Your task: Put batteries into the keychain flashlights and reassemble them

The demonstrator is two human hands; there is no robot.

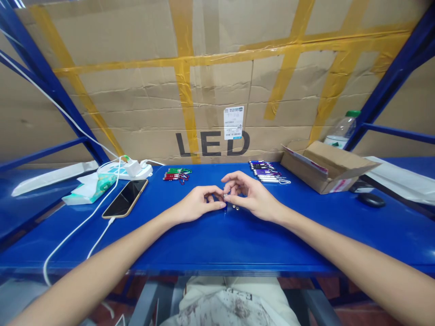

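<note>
My left hand (199, 203) and my right hand (248, 194) meet at the middle of the blue table (217, 235). Their fingertips pinch a small dark blue keychain flashlight (220, 198) between them; most of it is hidden by the fingers. Two small silvery button cells (235, 208) lie on the table just below my right fingers. A pile of red and green keychain flashlights (176, 174) lies behind my left hand. A row of purple, blue and silver ones (267, 172) lies behind my right hand.
A phone (125, 198) on a white cable, a tissue pack (90, 188) and a white power strip (125, 170) sit at the left. An open cardboard box (322, 170), a black mouse (371, 199) and a plastic bottle (343, 129) stand at the right. Taped cardboard marked LED forms the back wall.
</note>
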